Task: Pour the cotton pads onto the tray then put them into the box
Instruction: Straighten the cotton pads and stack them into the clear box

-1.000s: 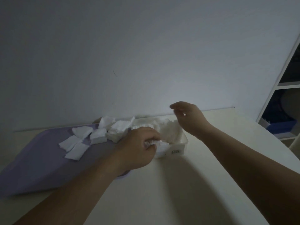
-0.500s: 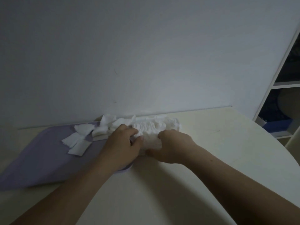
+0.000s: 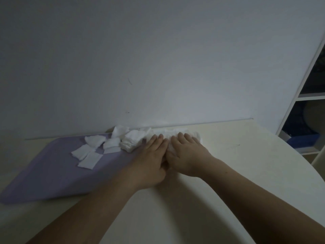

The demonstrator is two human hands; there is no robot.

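Where the packed cotton pads (image 3: 177, 133) were being fed into the box a second ago, they now lie under two flat palms. The left hand (image 3: 151, 161) no longer pinches a wad at the near edge, and the right hand (image 3: 186, 155), which hung lifted above the box, has come down beside it. Both hands lie side by side and touching, fingers straight, pressing on the pads and curled round nothing. The box itself is hidden beneath pads and hands, and its walls cannot be made out. I judge this a tamping step, to make room for what is left. A small stack (image 3: 131, 142) and several loose pads (image 3: 91, 152) lie on the purple tray (image 3: 52, 173), just left of the hands, so the task looks only partly done. Tray and box sit on a cream table (image 3: 246, 173) against a grey wall, with an open shelf (image 3: 309, 120) at the right.
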